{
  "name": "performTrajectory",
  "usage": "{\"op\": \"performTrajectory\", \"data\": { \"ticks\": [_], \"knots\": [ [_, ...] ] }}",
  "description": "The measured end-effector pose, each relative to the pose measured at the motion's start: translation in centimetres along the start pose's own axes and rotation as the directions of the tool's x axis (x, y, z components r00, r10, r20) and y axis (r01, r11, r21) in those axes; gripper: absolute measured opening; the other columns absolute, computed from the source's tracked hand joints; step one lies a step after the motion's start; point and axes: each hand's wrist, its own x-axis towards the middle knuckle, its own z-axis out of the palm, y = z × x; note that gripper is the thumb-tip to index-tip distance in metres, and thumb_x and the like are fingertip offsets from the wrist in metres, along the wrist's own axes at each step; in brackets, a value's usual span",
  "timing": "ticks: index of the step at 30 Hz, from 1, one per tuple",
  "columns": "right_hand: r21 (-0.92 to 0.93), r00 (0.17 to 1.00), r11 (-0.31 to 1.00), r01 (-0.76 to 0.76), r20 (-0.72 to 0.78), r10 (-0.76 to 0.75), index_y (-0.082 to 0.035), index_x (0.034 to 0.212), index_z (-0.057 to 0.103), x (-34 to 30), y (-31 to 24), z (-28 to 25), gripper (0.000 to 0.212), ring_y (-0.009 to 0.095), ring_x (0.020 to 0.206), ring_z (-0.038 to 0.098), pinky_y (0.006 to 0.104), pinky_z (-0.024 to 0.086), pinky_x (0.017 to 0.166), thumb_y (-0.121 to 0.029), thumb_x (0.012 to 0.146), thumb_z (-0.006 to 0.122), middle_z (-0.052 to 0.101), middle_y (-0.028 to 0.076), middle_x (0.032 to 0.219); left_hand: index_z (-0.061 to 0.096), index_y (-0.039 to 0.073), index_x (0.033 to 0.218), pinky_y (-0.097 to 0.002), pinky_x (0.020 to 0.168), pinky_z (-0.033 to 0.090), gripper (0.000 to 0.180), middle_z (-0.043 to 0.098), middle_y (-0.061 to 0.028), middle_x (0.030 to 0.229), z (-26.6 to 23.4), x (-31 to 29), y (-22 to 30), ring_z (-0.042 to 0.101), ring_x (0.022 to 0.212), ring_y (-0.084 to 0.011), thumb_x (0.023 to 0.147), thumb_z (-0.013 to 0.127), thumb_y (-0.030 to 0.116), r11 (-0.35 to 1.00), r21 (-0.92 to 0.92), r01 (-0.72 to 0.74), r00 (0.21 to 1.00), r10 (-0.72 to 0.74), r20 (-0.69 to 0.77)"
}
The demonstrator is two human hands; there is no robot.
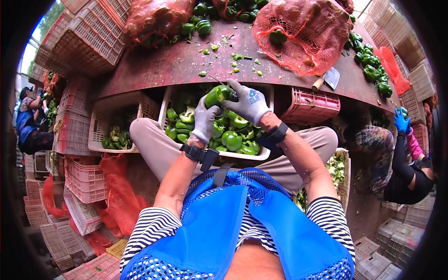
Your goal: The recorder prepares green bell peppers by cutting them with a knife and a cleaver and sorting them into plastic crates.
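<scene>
My gloved left hand (pixel 204 122) is closed round a green bell pepper (pixel 215 96), held above a white crate (pixel 262 155) between my knees. My gloved right hand (pixel 249 102) is at the pepper's right side, its fingers curled. A thin, blade-like tool (pixel 217 80) juts out past the fingers of that hand; its grip is hidden. Below both hands, cut and whole green peppers (pixel 232 140) fill the crate.
Ahead stands a reddish table (pixel 186 60) with pepper scraps, red mesh sacks (pixel 303 35) and a cleaver (pixel 332 78) near its edge. Another crate (pixel 95 135) with peppers is at left. Stacked crates (pixel 88 39) stand around. A co-worker's blue-gloved hand (pixel 401 120) shows at right.
</scene>
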Motion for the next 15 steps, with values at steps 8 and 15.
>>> {"op": "performTrajectory", "data": {
  "ticks": [8,15],
  "knots": [
    [0.557,0.959,0.802,-0.216,-0.033,0.281,-0.005,0.105,0.067,1.4,2.3,4.4,0.036,0.020,0.074,0.069,0.0329,0.053,0.070,-0.030,0.080,0.068,0.072,0.011,0.086,0.048,0.004,0.136,-0.0406,0.099,0.051,0.053,0.059,-0.0108,0.129,-4.6,0.7,-2.2,0.062,0.112,-0.0238,0.085,0.059,0.015,0.732,-0.570,0.374,0.890,-0.109,0.443],
    [0.922,0.833,0.286,-0.261,0.065,0.550,-0.003,0.099,0.066,1.2,3.5,8.9,0.024,0.010,0.057,0.057,0.0266,0.046,0.050,-0.018,0.080,0.068,0.062,0.002,0.072,0.048,0.003,0.136,-0.0386,0.099,0.050,0.051,0.061,-0.0111,0.127,-5.3,1.7,-2.0,0.061,0.115,-0.0246,0.087,0.058,0.013,0.626,-0.688,0.367,0.886,-0.010,0.463]
  ]
}}
